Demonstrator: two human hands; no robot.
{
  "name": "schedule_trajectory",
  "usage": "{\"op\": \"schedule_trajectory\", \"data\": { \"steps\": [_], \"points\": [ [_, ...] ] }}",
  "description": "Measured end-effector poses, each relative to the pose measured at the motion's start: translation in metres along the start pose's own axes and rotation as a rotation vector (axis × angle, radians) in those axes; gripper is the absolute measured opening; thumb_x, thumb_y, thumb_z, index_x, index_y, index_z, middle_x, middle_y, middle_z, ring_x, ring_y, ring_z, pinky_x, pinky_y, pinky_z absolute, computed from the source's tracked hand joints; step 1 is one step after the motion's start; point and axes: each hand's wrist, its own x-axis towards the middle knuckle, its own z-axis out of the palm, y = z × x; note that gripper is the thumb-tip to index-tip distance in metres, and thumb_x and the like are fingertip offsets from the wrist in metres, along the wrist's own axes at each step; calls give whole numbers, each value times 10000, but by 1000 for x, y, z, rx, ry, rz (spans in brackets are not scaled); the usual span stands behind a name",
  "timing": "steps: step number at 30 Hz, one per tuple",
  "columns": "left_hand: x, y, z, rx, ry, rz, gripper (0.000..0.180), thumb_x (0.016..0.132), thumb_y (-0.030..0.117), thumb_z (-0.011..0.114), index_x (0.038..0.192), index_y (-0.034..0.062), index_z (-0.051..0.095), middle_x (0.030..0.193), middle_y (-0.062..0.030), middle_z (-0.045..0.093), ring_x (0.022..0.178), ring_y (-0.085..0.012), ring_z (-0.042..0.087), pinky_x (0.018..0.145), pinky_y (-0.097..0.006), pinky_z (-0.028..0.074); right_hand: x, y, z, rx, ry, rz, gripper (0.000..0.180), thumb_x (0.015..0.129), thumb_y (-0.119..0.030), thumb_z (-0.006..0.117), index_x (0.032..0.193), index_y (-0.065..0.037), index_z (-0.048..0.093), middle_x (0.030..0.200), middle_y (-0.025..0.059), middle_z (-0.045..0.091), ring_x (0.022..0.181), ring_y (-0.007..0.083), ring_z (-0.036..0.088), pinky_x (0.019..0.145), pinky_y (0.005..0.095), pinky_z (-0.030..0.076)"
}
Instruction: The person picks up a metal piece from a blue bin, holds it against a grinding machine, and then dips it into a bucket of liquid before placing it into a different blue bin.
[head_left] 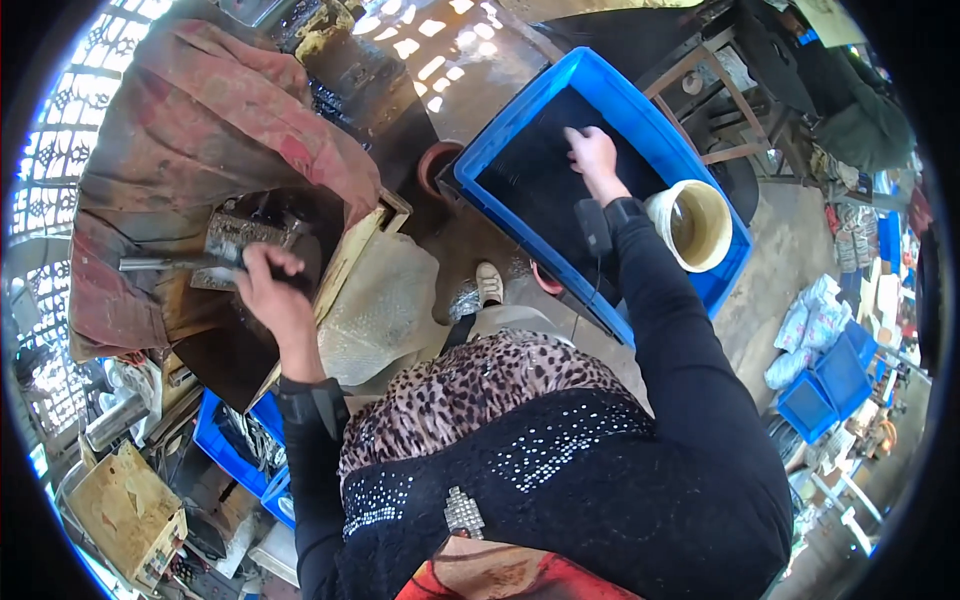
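Silvery metal is the straight, round rod [170, 264] that lies directly to the left of the person's left hand [276, 298]; its long axis runs almost sideways, and its right end comes just beside the bent fingers. Whether these fingers grip it, I cannot tell. The left hand is clearly the nearer one, since the right hand [596, 165] is well apart, above a long blue plastic tray [645, 105]. The right hand's fingers are partly bent, with one more stretched; I cannot tell if they pinch something small.

Inside the tray is a flat black surface, perhaps liquid, and at its right side an off-white round bucket [715, 232], whose contents are not clear. Behind the rod is a dirty grey metal block [225, 235], under a draped, stained reddish cloth [200, 120].
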Motion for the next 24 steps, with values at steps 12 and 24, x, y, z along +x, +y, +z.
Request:
{"op": "schedule_trajectory", "data": {
  "steps": [12,24],
  "points": [
    [-34,-3,-24,144,197,21,226,1008,269,532,870,96,489,704,-2,460,579,-117,418,538,-274,344,36,61,4,-346,254,178,540,803,-410,739,996,85,647,1086,301,658,1096,407,624,926,441,485],
    [-35,-3,-21,249,227,47,258,997,299,544,851,95,485,697,-4,458,564,-116,414,533,-273,340,43,48,0,-411,14,173,420,833,-368,636,970,24,699,1100,256,661,1061,406,622,896,437,484]
  ]
}}
